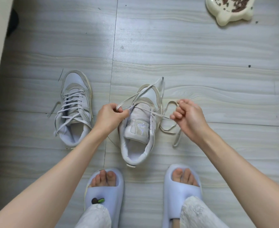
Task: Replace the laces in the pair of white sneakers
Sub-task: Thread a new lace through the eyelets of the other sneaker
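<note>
Left hand (110, 115) and right hand (187, 115) each pinch the lace (161, 115) over the sneaker (138, 129), its tongue logo seemingly unreadable script.

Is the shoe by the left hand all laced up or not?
Laced up. The left sneaker has its lace crisscrossed through the eyelets, but untied, with loose ends trailing on the floor.

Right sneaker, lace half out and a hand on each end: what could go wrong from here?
1. The lace runs taut from the left hand across the tongue to the right hand; a hard pull could tip the right sneaker over.
2. Slack loops lie on the floor beside the sneaker and may knot or snag.
3. The left sneaker is still laced, so mixing laces is possible.
</note>
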Action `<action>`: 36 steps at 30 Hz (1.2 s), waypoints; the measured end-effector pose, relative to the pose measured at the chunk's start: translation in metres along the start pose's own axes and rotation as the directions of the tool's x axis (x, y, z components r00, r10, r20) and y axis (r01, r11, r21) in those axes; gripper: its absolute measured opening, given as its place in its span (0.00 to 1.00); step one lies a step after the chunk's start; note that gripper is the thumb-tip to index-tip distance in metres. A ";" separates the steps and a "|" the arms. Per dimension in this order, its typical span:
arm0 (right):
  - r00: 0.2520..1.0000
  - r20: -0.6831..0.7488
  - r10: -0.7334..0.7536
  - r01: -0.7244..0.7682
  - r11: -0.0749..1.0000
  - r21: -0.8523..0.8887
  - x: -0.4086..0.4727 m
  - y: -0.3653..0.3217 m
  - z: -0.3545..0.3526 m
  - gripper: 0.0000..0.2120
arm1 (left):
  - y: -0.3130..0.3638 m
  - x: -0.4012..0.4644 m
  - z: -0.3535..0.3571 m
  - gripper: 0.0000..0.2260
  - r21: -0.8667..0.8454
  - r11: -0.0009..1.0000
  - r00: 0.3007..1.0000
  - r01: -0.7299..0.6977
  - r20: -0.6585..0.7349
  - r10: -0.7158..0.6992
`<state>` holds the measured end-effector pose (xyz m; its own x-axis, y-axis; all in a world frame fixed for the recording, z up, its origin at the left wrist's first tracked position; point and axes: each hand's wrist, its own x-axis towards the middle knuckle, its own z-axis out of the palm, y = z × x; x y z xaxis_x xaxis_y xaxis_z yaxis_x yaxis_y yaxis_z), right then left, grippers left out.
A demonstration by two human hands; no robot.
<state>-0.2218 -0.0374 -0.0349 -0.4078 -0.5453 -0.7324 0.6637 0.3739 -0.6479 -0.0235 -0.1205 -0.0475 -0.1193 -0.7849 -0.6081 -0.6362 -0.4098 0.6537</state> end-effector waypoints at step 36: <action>0.965 0.161 -0.208 0.263 0.798 -0.542 -0.011 -0.010 -0.019 0.14 | 0.082 -0.001 0.004 0.12 -0.171 0.933 0.921 -0.317 0.178 0.346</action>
<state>-0.2356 -0.0209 -0.0243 -0.4306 -0.7247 -0.5379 0.0823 0.5619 -0.8231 -0.0781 -0.1516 0.0047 -0.4650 -0.7823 -0.4144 -0.4255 -0.2130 0.8795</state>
